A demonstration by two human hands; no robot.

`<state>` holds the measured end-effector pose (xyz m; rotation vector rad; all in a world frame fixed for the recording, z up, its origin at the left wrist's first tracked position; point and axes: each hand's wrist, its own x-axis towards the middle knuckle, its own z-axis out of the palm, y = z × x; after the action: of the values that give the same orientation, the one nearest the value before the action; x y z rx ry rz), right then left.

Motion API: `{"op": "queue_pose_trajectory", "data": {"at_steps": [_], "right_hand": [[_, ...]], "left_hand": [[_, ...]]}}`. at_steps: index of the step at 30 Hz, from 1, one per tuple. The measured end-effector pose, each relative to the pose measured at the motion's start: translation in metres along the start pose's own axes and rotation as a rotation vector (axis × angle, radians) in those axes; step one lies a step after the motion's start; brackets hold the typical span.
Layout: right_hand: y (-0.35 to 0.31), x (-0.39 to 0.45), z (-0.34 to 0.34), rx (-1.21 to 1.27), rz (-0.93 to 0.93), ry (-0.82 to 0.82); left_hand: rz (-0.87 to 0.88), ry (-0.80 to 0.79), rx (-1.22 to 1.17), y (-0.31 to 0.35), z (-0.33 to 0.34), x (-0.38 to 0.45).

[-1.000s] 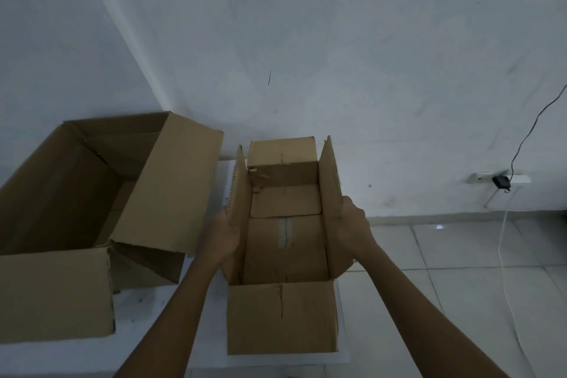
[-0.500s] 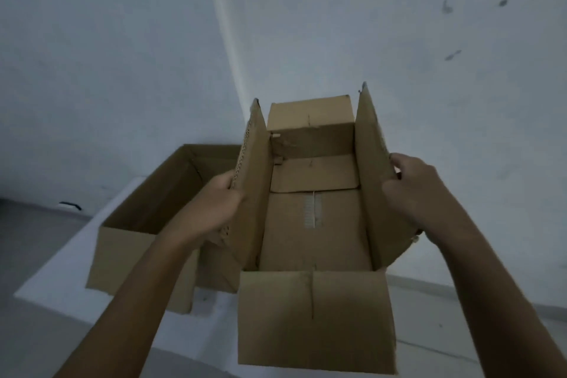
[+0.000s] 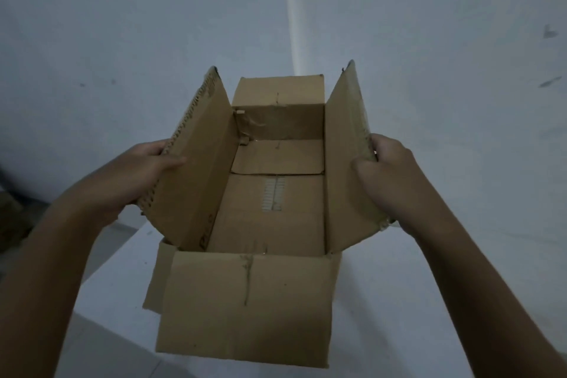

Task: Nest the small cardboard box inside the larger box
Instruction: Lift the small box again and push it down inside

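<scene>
Your left hand (image 3: 138,169) and right hand (image 3: 395,172) each pinch a raw corrugated side flap of the open rectangular cardboard box (image 3: 270,212).

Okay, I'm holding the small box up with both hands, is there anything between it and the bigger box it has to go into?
That can't be settled from this view. The left hand and right hand grip the side flaps of the small box, held above the white surface. The larger box isn't visible, apart from perhaps a cardboard edge behind the near-left corner.
</scene>
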<state>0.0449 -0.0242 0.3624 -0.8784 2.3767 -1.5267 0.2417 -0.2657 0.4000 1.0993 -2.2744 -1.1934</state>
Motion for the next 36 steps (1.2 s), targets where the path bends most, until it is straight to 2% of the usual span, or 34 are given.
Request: {"op": "queue_pose_trajectory", "data": {"at_steps": [6,10,19,27,33,36], "right_hand": [[-0.03,0.036,0.094,-0.047,0.032,0.019],[-0.034,0.056,0.147,-0.137,0.071,0.107],[0.0,0.074,0.223,-0.287,0.047,0.262],[0.03,0.082,0.25,-0.268,0.124,0.157],[0.039,0.082,0.262,-0.266,0.158,0.076],[0.045,0.08,0.264,-0.265,0.205,0.039]], "left_hand": [[0.017,-0.043,-0.099,-0.059,-0.06,0.065],[0.02,-0.058,-0.183,-0.091,-0.079,0.112],[0.161,-0.086,-0.114,-0.145,-0.042,0.171],[0.108,-0.123,0.037,-0.198,-0.004,0.2],[0.171,-0.059,0.139,-0.213,-0.005,0.214],[0.187,-0.085,0.239,-0.216,-0.006,0.22]]}}
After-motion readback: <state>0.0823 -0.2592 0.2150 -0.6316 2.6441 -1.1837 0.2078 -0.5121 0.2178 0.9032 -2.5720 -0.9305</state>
